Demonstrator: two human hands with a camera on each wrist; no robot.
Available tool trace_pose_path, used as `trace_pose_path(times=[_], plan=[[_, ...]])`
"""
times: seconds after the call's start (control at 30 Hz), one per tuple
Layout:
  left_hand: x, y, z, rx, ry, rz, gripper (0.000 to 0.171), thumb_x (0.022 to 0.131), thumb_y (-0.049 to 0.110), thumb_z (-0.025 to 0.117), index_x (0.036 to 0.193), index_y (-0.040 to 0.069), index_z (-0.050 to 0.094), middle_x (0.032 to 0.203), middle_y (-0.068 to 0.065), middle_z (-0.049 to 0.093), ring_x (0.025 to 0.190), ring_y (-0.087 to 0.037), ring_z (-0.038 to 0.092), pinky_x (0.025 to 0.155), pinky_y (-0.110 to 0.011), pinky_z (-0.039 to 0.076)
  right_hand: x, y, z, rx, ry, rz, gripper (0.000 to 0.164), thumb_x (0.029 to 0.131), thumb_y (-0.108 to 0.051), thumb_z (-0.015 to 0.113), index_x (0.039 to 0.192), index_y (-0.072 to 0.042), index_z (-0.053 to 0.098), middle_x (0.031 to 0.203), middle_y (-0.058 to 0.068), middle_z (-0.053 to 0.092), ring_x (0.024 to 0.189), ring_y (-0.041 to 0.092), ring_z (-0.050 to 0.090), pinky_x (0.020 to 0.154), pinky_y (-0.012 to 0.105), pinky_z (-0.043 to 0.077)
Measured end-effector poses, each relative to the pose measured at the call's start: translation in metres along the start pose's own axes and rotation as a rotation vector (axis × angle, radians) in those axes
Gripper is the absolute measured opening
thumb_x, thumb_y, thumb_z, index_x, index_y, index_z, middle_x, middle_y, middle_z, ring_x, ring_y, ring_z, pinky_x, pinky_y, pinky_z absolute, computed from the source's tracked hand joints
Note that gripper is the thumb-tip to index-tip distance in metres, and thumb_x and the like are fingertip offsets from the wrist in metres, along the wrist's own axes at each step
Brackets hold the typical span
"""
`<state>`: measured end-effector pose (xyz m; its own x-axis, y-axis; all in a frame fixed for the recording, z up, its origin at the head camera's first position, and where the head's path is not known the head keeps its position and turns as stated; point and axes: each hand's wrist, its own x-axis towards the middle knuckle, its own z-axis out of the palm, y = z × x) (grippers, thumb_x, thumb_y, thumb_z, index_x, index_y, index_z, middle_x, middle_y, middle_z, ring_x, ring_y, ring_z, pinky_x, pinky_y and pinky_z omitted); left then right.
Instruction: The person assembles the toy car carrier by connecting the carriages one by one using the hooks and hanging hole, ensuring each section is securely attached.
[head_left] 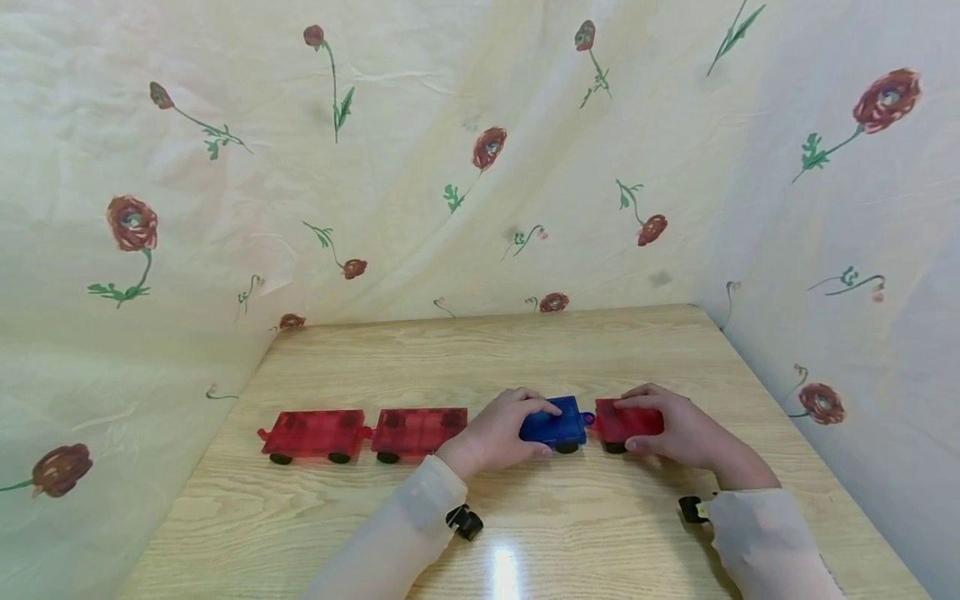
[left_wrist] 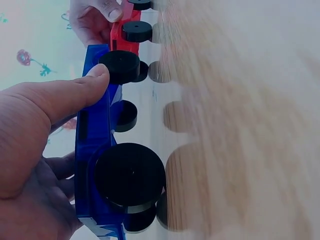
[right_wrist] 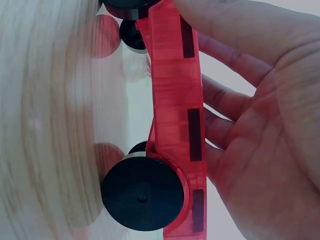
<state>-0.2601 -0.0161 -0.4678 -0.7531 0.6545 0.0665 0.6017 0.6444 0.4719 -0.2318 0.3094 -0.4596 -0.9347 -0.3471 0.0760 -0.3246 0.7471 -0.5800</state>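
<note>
My left hand [head_left: 501,432] grips a translucent blue toy train car [head_left: 557,421] across its sides, with the thumb near a front wheel in the left wrist view. To its right, my right hand [head_left: 671,429] holds a red toy train car [head_left: 628,422] between thumb and fingers. The blue car's round coupling loop [head_left: 588,418] meets the small red hook at the near end of that red car. Black wheels [right_wrist: 143,192] of the red car show at the table surface in the right wrist view. Both palms hide part of their cars.
Two more red cars, one at far left [head_left: 315,433] and one beside it [head_left: 418,433], stand hooked together left of my left hand. The wood-grain table [head_left: 480,358] runs back to a flowered cloth [head_left: 420,167], which also hangs along both sides.
</note>
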Motion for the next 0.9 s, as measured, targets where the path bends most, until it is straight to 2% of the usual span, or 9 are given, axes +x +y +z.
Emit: trace_pose_path(times=[0.9], plan=[[0.0045,0.0023,0.0035,0.035,-0.016,-0.026,0.059,0.093,0.046,0.079,0.148,0.043,0.057,0.157,0.008,0.046,0.146,-0.022,0.041,0.117,-0.045,0.041,-0.0005,-0.0021,0.0012,0.0,-0.01,0.016,0.059,0.083,-0.025,0.092,0.136,-0.012,0.07,0.14,0.014,0.057,0.125,0.043,0.054,0.091,0.056,0.058]])
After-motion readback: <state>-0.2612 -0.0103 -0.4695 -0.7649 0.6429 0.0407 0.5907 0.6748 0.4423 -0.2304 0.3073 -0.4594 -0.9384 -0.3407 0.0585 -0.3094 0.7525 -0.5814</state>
